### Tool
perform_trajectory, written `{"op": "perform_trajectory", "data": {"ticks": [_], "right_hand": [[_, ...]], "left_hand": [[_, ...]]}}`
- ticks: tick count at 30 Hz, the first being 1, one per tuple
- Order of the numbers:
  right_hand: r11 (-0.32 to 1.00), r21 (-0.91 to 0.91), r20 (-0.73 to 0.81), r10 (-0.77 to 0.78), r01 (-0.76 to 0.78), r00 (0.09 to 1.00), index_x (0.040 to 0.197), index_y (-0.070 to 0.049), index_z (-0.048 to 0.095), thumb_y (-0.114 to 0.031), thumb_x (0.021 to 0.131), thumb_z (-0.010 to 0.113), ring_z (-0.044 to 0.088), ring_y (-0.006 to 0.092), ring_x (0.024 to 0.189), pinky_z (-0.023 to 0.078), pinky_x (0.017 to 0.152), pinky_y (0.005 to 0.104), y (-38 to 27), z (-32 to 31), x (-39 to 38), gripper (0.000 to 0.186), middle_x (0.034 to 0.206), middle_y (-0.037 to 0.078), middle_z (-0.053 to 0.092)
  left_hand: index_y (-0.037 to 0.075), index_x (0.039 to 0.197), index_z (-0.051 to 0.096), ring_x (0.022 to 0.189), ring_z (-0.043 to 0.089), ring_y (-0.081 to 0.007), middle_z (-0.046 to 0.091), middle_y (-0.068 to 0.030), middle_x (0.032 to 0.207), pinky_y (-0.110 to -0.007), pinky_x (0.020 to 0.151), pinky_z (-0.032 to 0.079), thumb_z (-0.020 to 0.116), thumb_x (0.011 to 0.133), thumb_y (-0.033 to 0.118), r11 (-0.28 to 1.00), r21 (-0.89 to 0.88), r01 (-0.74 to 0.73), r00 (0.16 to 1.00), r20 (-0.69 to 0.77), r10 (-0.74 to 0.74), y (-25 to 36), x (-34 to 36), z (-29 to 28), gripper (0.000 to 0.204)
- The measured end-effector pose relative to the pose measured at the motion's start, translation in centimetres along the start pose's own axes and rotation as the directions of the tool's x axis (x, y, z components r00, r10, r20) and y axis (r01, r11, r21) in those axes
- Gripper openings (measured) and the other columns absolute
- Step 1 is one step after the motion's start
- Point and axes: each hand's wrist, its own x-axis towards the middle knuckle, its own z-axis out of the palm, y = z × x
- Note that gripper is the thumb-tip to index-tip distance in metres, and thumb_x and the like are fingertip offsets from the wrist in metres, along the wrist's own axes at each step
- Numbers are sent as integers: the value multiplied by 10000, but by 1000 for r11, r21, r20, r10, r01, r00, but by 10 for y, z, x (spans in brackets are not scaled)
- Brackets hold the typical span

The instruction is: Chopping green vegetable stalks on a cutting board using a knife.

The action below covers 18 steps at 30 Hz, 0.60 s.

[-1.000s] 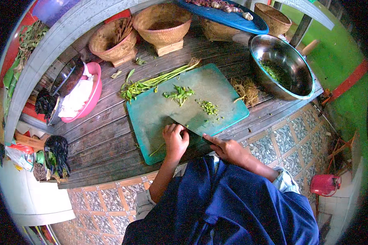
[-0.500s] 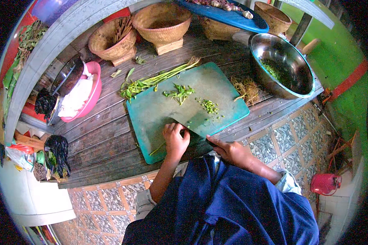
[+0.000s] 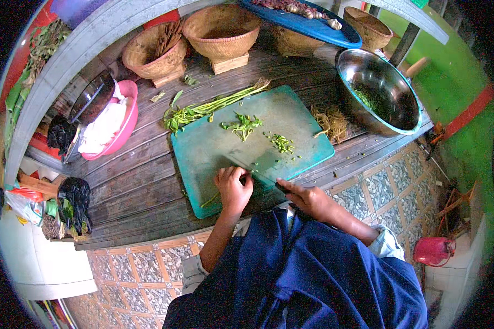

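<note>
My right hand (image 3: pixel 307 200) grips a knife (image 3: pixel 266 178) by its dark handle, the blade angled up and left over a teal-edged cutting board (image 3: pixel 203 159). Close to the blade's tip, my left hand (image 3: pixel 233 187) is closed with curled fingers at the near part of the board. A thin green stem (image 3: pixel 210 199) pokes out beside it; the rest is hidden under the fingers. Chopped green pieces (image 3: pixel 281 143) lie on the board to the right, with a small heap of leafy tops (image 3: pixel 241 126) at its middle. Long green stalks (image 3: pixel 219 107) rest along the far edge.
A steel bowl (image 3: pixel 389 82) with chopped greens stands far right, near a clump of trimmed roots (image 3: pixel 330 124). Woven baskets (image 3: pixel 222 30) and a blue tray (image 3: pixel 307 24) of garlic and shallots line the back. A pink basin (image 3: pixel 127 123) and a black plastic bag (image 3: pixel 75 200) are left.
The knife has tilted, showing its blade as a thinner strip. Both hands stay nearly in place, and the left still covers the stem. The whole view has shifted slightly.
</note>
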Motion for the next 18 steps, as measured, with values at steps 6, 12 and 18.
{"op": "perform_trajectory", "data": {"ticks": [6, 12, 18], "right_hand": [[996, -58, -18, -67, 66, 998, 1405, -245, 371, -208, 887, 573, 637, 404, 653, 532, 564, 492, -1, 11, -2, 557, 890, 221, 654], [992, -56, 107, 122, -116, 987, 1402, -251, 380, -208, 894, 566, 639, 411, 744, 526, 614, 489, -11, 12, 17, 542, 914, 239, 643], [956, 119, 147, 251, -269, 957, 1382, -212, 414, -221, 916, 545, 625, 430, 839, 514, 727, 494, -16, -8, 23, 484, 1004, 259, 621]], "left_hand": [[113, 734, 578, 860, 520, -294, 562, -56, 772, -445, 800, 365, 678, 656, 137, 1000, 22, -13, 1000, -14, 14, 1, 1, 0, 129], [107, 731, 573, 835, 519, -301, 561, -62, 776, -441, 789, 375, 680, 659, 135, 1000, 12, -24, 1000, -7, 24, -2, 1, 1, 131], [96, 716, 569, 811, 520, -311, 567, -79, 767, -441, 751, 384, 684, 662, 117, 996, -88, -18, 997, -81, 11, -6, -2, 5, 129]]}}
